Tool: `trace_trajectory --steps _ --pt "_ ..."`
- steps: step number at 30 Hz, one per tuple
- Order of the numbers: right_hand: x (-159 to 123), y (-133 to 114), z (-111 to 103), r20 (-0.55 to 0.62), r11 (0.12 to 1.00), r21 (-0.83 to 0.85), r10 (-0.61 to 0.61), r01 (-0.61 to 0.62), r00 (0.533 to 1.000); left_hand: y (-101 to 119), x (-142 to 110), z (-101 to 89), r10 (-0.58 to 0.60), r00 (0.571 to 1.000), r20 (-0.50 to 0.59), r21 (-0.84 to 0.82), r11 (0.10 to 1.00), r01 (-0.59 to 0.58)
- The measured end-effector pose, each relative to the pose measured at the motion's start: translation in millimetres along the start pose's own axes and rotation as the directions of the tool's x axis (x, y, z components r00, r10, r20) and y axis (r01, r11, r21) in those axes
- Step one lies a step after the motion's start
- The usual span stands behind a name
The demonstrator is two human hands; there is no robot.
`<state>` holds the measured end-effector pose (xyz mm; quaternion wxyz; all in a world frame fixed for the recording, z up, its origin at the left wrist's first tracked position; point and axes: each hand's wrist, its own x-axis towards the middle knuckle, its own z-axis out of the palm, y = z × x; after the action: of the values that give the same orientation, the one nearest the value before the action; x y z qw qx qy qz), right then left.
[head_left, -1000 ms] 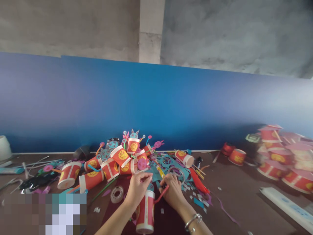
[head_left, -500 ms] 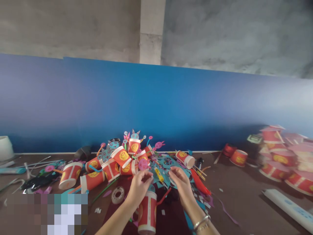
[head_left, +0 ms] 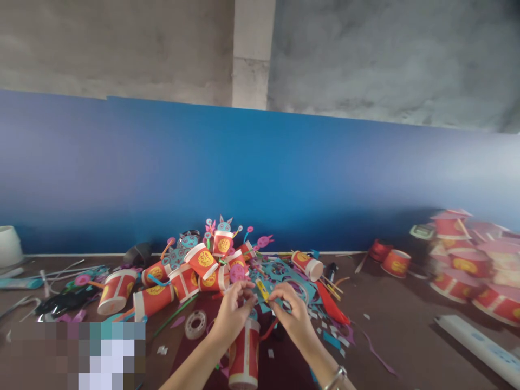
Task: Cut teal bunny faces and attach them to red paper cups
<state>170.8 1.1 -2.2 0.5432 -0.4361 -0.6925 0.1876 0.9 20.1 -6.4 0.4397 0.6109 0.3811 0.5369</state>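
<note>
My left hand is closed, fingers curled toward the thumb, just above a red paper cup. The cup has a white seam, a bit of blue at its top and a red strip out to the right. My right hand is pinched, its fingertips at the lower end of a yellow utility knife lying on blue paper scraps. Whatever either hand pinches is too small or hidden. A clear ring, possibly tape, lies behind my right hand.
Decorated red cups pile up behind my left hand. A white tape roll lies to the left, a red pouch to the right. Stacked cups and a power strip sit farther right. A blue panel stands behind.
My right hand has moved left and slightly down, closer to my left hand, and its fingers have come to the knife's lower end. My left hand has barely shifted.
</note>
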Motion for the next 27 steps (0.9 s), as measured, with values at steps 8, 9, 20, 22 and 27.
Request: trace_trajectory --steps 8,9,20,22,27 --pt "-5.3 -20.2 -2.0 0.174 0.857 -0.375 -0.31 0.354 0.935 17.8 -0.6 0.7 -0.107 0.992 0.066 -0.182 0.976 0.118" --pt "-5.4 -20.5 -1.3 0.166 0.851 -0.383 -0.32 0.36 0.933 19.8 -0.9 1.1 -0.115 0.991 0.07 -0.187 0.974 0.127" --pt "-8.9 -16.2 8.5 0.058 0.931 -0.254 -0.255 0.261 0.965 14.9 -1.9 1.7 -0.062 0.995 0.073 -0.1 0.993 0.069" --pt "-9.1 -18.6 8.9 0.05 0.952 -0.199 -0.227 0.232 0.973 14.9 -1.7 1.7 -0.067 0.995 0.077 -0.098 0.992 0.074" --pt "-8.8 -22.6 10.4 0.021 0.979 -0.095 -0.178 0.179 0.984 14.8 -0.9 2.6 -0.07 0.995 0.078 -0.061 0.995 0.074"
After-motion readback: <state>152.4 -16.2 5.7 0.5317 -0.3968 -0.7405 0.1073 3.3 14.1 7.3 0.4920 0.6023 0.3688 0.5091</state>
